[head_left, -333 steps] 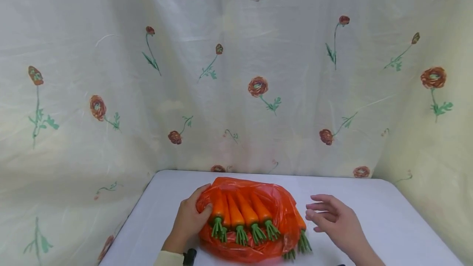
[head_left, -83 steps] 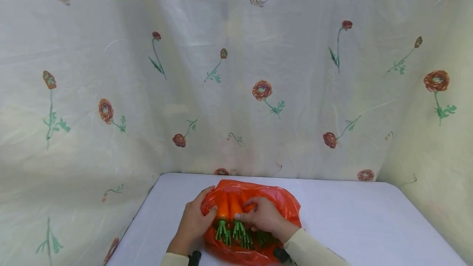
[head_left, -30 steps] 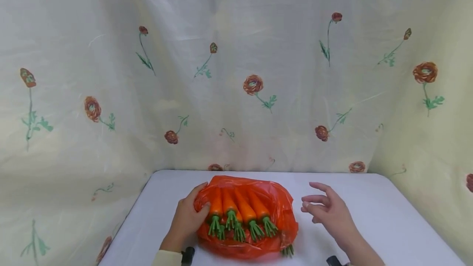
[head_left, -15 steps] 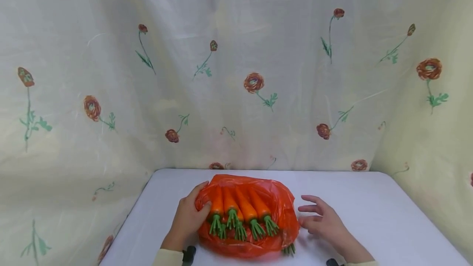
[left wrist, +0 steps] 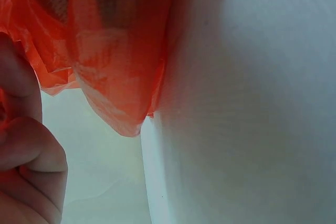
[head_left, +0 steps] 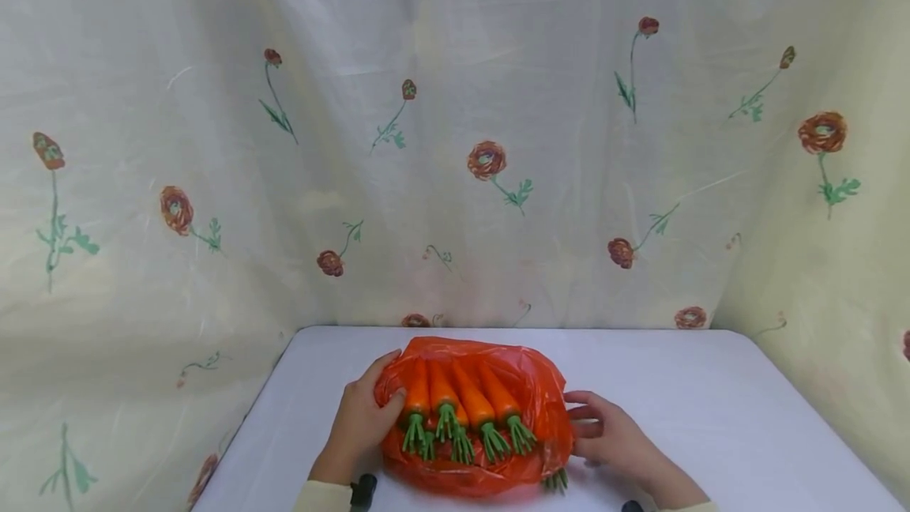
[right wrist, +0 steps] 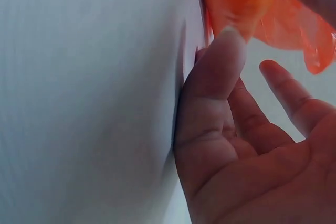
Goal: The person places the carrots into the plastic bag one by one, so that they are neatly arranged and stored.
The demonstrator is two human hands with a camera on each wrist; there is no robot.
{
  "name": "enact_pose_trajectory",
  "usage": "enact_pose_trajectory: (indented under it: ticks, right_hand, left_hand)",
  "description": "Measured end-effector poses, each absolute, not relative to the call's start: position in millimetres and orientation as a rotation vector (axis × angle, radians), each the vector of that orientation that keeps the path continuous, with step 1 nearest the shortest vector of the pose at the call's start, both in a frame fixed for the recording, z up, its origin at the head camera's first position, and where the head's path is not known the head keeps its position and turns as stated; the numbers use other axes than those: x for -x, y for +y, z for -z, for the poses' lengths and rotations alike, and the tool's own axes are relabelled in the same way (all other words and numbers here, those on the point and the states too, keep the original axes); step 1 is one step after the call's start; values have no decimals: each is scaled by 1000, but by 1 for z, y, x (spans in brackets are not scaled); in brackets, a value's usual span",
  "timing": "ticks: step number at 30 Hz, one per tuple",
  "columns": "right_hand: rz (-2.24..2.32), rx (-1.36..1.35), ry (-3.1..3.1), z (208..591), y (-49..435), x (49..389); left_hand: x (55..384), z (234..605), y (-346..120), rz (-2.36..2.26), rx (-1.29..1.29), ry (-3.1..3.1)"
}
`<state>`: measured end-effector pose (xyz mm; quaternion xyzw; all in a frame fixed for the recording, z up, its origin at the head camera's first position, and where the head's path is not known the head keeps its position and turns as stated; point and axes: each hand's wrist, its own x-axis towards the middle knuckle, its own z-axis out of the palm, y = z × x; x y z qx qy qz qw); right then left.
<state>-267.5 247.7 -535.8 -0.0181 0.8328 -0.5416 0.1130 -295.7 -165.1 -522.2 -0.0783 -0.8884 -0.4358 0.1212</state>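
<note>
A red-orange plastic bag [head_left: 455,484] lies on the table with several carrots [head_left: 471,403] on it, their green stem tufts toward me. Pinched between thumb and fingers of my left hand [head_left: 361,417] is the bag's left edge. My right hand [head_left: 613,437] is at the bag's right side, fingers spread and slightly bent, fingertips right at the plastic. Beside that hand, a green stem tuft [head_left: 556,480] pokes out from the bag's lower right corner; the rest of that carrot is hidden. In the right wrist view the thumb tip overlaps an orange carrot [right wrist: 236,3].
The white table [head_left: 675,362] reaches out on both sides of the bag and ends at a straight back edge. A pale curtain [head_left: 569,275] printed with flowers hangs behind it and along both sides.
A second ago the right hand was apart from the bag; it has moved left and down to the bag's right side. The left hand keeps hold of the edge, and the carrots stay put.
</note>
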Motion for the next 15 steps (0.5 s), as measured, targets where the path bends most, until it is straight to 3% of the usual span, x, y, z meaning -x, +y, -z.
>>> enact_pose_trajectory:
  ticks: [15]
  right_hand:
    - [1315, 262, 2609, 534, 235, 263]
  left_hand:
    - [294, 523, -164, 1232, 231, -2572]
